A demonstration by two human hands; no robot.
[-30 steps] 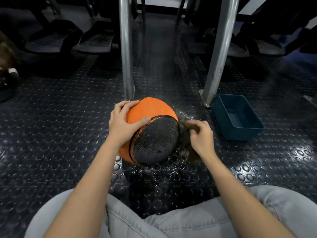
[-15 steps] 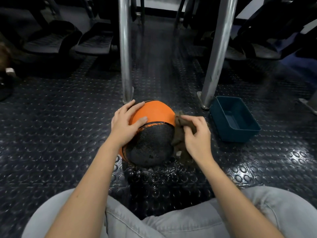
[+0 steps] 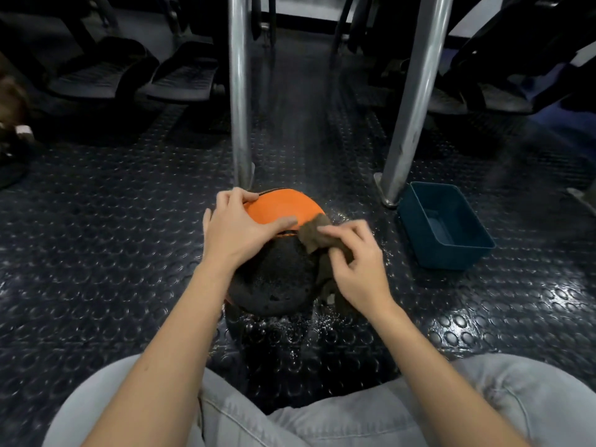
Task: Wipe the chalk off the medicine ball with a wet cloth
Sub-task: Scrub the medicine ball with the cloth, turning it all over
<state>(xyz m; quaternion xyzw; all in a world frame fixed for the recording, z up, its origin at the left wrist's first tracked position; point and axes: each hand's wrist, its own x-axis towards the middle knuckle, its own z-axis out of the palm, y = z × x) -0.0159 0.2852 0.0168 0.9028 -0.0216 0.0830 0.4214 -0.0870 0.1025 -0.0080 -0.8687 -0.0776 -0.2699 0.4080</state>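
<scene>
Head view: we look down at a dark rubber floor (image 3: 113,253) covered in raised round studs that catch the light in small glints. The ball (image 3: 274,282) sits on this floor just ahead of our knees, its orange panel on the far side and its black, grainy panel towards us. Around and in front of it the studs shine wet, with scattered droplets in a puddle (image 3: 290,330).

Our left hand (image 3: 237,229) grips the ball from above: the fingers curl over its far edge and the thumb lies across the orange panel. Our right hand (image 3: 358,269) pinches a brown cloth (image 3: 314,235) between thumb and curled fingers and holds it against the ball's upper right side, where orange meets black. More of the cloth hangs down under the palm along the ball's right flank.

Two metal legs stand on the floor beyond the ball, one upright (image 3: 240,108) just behind it, the other slanted (image 3: 412,101) to the right. A teal tub (image 3: 458,259) rests on the floor beside the foot of the slanted one, near the ball but apart from it.

Farther back the room is dim, with dark ribbed footplates (image 3: 96,79) at the left. Pale jeans (image 3: 322,421) fill the bottom edge.
</scene>
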